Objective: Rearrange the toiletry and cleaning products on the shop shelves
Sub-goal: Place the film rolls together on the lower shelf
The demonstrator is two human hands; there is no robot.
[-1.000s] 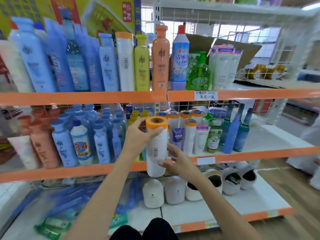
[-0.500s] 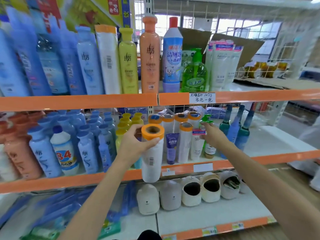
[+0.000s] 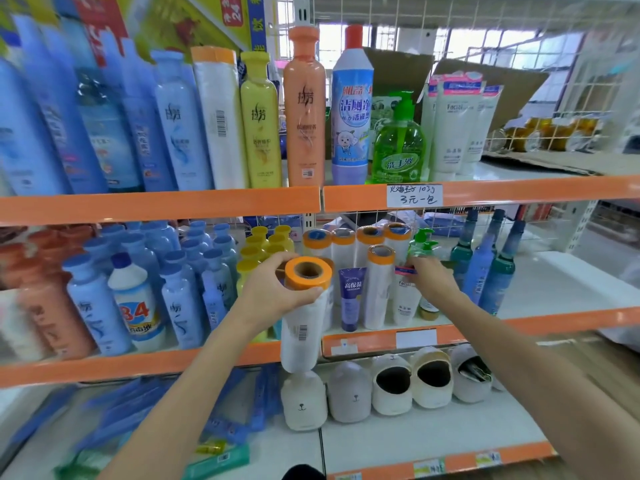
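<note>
From the head camera we see our left hand (image 3: 273, 294) wrapped around the orange-capped top of a white roll (image 3: 302, 313) with a hollow core and a barcode on its side, held upright in front of the middle shelf (image 3: 138, 363). Our right hand (image 3: 431, 280) reaches into that shelf, its fingers pinching the pink-topped white facial tube (image 3: 404, 299) standing beside an orange-topped roll (image 3: 378, 289).

Retail shop, toiletries aisle. Tiered white metal shelving with orange front rails (image 3: 159, 204); handwritten white paper price tag (image 3: 414, 195) on the upper rail at 1 o'clock. Ranked duplicate blue plastic shampoo bottles (image 3: 180, 292) at 9 o'clock (several rows deep). Cream bear-faced slippers (image 3: 304, 400) on the bottom shelf at 6 o'clock.
</note>
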